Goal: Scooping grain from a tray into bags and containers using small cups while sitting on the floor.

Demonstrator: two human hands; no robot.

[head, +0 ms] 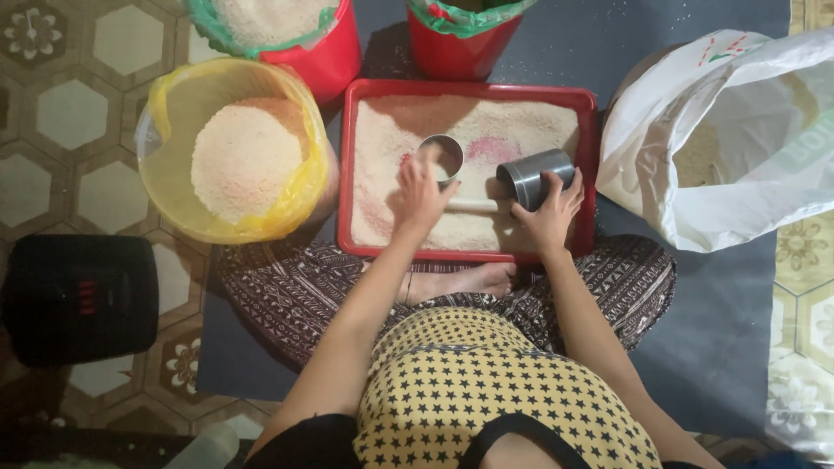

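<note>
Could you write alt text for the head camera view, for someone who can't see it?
Seen from above, a seated person's left hand and right hand each hold a metal cup in a red tray of pale grain. A yellow-lined tub, two red buckets and a white sack surround it.

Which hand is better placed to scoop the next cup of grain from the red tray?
Probably the right hand: it grips the metal cup lying tipped on its side, mouth low against the grain in the red tray. The left hand only touches the upright metal cup.
</note>
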